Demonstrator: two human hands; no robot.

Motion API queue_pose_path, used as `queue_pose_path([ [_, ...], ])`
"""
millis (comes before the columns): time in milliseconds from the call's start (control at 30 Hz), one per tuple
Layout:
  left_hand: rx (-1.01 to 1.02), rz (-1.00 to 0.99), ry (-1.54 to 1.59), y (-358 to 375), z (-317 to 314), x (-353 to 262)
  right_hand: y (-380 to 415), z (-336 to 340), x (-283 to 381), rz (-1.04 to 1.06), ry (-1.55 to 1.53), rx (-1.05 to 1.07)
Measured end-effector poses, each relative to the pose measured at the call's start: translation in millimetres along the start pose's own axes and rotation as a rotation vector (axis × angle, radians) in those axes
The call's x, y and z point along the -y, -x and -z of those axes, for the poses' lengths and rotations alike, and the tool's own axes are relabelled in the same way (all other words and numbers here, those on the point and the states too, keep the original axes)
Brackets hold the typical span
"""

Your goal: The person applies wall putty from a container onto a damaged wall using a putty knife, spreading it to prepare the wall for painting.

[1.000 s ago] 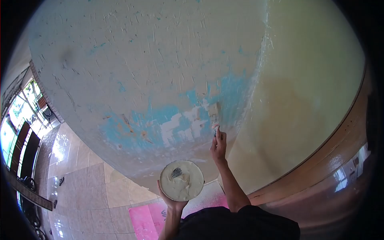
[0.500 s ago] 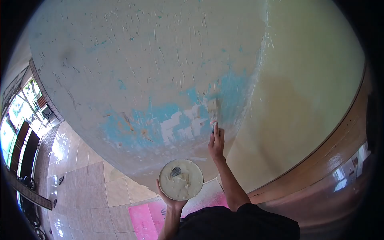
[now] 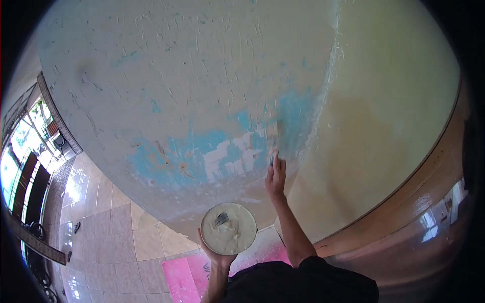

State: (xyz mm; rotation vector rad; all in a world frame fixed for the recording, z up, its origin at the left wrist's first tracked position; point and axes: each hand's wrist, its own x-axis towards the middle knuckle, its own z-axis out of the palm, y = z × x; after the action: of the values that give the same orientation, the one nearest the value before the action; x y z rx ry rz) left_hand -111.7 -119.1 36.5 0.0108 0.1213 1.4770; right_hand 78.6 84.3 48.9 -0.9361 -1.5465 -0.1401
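Note:
My right hand [image 3: 276,177] is closed on the handle of a putty knife [image 3: 273,144], whose blade lies against the wall near the right end of a blue patch [image 3: 295,118]. White filler [image 3: 217,154] covers parts of that blue patch to the left of the blade. Low in front of me, my left hand [image 3: 218,255] grips a round tub of putty [image 3: 237,227] by its lower left side. The tub is filled with cream paste, and a dark grey spot [image 3: 222,218] shows in it.
A yellowish wall [image 3: 374,136] meets the worked wall at a corner on the right. Below it runs a brown ledge [image 3: 419,187]. Pink sheeting [image 3: 182,275] lies on the tiled floor [image 3: 111,237]. Dark benches [image 3: 35,189] stand at the far left.
My right hand and the putty knife have shifted slightly to the right along the wall. The tub in my left hand has hardly moved.

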Motion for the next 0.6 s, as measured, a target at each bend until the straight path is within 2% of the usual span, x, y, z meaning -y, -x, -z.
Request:
queue_pose_path([
  [33,-0.007,0.000,-0.036,0.2,0.2,0.3,-21.5,3.8,5.1,0.055,0.022,-0.059],
  [133,-0.039,0.005,-0.034,0.4,-2.9,0.4,-64.4,4.3,9.8,0.024,0.000,-0.104],
  [200,-0.039,0.007,-0.025,2.5,-4.9,0.7,-69.8,2.6,3.2,-0.098,0.006,-0.027],
  [400,-0.032,0.005,-0.004,6.5,-0.8,-0.8,33.9,3.1,-32.4,-0.121,0.034,0.076],
  [533,-0.025,0.020,-0.034,4.9,-1.8,-0.2,-17.0,13.0,-15.0,0.011,0.032,-0.050],
  [600,-0.028,0.022,-0.044,5.8,-5.6,0.7,-53.5,11.3,-4.8,0.010,0.010,-0.056],
])
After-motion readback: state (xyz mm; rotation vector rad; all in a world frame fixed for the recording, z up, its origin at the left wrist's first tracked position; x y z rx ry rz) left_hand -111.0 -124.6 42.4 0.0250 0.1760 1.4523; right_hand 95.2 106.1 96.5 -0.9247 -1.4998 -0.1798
